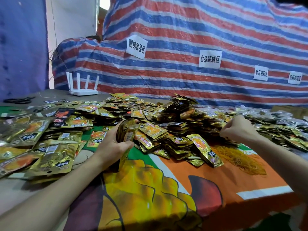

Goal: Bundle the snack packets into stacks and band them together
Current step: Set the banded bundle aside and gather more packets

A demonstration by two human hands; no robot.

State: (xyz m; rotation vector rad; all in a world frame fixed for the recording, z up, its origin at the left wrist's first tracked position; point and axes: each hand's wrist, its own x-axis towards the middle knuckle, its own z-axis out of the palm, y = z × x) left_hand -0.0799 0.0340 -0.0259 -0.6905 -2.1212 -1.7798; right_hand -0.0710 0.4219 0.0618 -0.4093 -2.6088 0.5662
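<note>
Left hand (115,144) grips packet stack (127,130); right hand (238,129) well apart.

On the striped tarp (166,77), paper signs are reading: twelve o'clock sign (136,46) 捆绑食品区, one o'clock sign (210,59) 食品装袋区, two o'clock sign (261,73) 食品装箱区. Print on the snack packets (153,129) is showing too blurred.

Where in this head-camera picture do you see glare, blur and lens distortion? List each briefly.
Head view: glare flashes off the loose gold packets at left; the stack of packets in the left hand is blurred; the wide-angle lens bows the striped tarpaulin; the far-right paper label is soft.
</note>
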